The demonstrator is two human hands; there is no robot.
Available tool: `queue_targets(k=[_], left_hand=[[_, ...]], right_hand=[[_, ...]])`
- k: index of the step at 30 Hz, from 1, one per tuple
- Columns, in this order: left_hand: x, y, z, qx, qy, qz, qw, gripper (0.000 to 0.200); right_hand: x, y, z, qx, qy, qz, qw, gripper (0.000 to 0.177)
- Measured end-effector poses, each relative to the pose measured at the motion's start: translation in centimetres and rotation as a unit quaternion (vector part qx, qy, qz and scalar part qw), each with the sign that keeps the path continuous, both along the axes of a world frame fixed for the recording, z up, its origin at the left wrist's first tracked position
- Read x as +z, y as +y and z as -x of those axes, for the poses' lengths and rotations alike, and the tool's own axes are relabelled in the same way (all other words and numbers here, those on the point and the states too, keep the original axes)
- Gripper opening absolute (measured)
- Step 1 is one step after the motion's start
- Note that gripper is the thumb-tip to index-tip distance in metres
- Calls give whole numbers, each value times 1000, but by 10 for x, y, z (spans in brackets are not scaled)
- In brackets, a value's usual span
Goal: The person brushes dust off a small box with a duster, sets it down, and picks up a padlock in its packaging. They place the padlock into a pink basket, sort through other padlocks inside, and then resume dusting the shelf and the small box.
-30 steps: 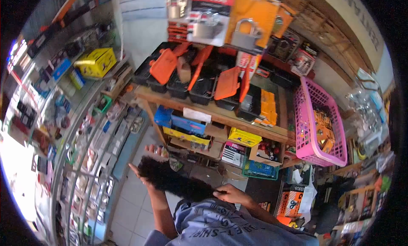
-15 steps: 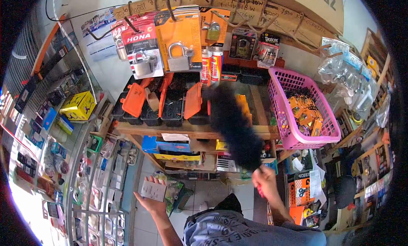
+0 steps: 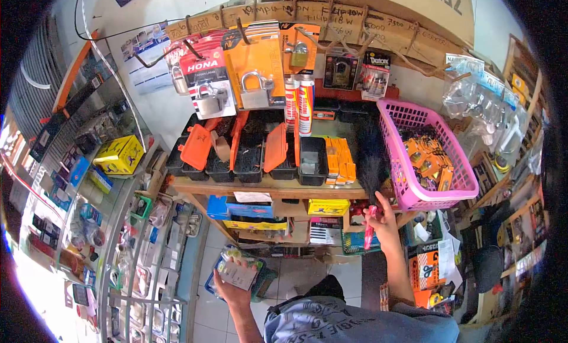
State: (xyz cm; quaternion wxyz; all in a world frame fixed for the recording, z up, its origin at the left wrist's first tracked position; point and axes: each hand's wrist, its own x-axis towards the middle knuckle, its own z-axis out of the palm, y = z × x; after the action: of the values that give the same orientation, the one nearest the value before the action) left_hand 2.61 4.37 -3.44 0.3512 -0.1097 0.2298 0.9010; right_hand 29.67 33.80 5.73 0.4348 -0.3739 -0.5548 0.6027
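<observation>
My right hand (image 3: 386, 227) is closed around the pink handle of a black feather duster (image 3: 371, 159). The duster's bristles point up and lie along the left side of the pink basket (image 3: 435, 196), over the right part of the wooden shelf. Lower down, my left hand (image 3: 232, 292) grips a small pale card or flat box (image 3: 238, 275); its print is too small to read. Left of the duster, orange boxes (image 3: 340, 159) stand beside an open black tub (image 3: 312, 159) on the shelf.
Black tubs with orange lids (image 3: 248, 165) line the shelf's left half. Two sealant tubes (image 3: 305, 109) stand behind them. Packaged padlocks (image 3: 255, 88) hang above from hooks. A glass display case (image 3: 127, 224) flanks the left, and crowded shelves (image 3: 509, 224) the right.
The duster has swung right, from over the orange boxes to beside the pink basket, uncovering the boxes and tub. My left hand has shifted slightly right, its fingers now curled over the card.
</observation>
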Motion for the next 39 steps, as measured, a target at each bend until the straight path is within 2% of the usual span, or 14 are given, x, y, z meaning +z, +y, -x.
queue_targets(k=[3, 6, 8, 9, 13, 15, 18, 20, 25, 27, 28, 29, 31, 39], left_hand=[[-4, -2, -3, -20, 18, 5, 1000, 59], [-5, -1, -5, -19, -1, 4, 1000, 56], [-3, 2, -7, -28, 33, 38, 998, 54], [3, 7, -9, -28, 36, 36, 998, 54], [48, 47, -23, -115, 102, 70, 986, 56], [77, 70, -33, -151, 157, 83, 972, 59], [115, 99, -47, -239, 340, 149, 897, 68], [135, 117, -48, -162, 585, 171, 776, 76], [216, 118, -53, -173, 662, 114, 721, 84], [250, 117, -51, -126, 734, 113, 658, 92], [257, 122, -41, -37, 816, 130, 562, 96], [272, 121, -40, -28, 833, 137, 536, 93], [302, 118, -43, 32, 871, 143, 468, 89], [336, 158, -27, 144, 870, 144, 449, 87]], right_hand=[[-1, -5, -5, 15, -64, -18, 998, 64], [6, -18, -4, -63, -183, -201, 960, 59], [29, -45, 2, -121, -346, -409, 836, 58], [41, -58, 8, -97, -284, -393, 869, 55], [46, -80, 28, 44, -236, -425, 873, 52], [64, -90, 48, 364, -212, -281, 862, 54], [36, -101, 70, 303, -168, -477, 808, 56], [61, -105, 76, 286, -194, -377, 859, 44], [88, -79, 93, 105, -60, -425, 897, 19], [110, -72, 95, 80, -54, -411, 907, 16], [134, -77, 93, 102, 11, -314, 944, 16], [152, -79, 95, 124, 76, -211, 966, 19], [161, -65, 108, 81, 112, -239, 961, 22], [220, -41, 146, 48, 253, -288, 922, 24]])
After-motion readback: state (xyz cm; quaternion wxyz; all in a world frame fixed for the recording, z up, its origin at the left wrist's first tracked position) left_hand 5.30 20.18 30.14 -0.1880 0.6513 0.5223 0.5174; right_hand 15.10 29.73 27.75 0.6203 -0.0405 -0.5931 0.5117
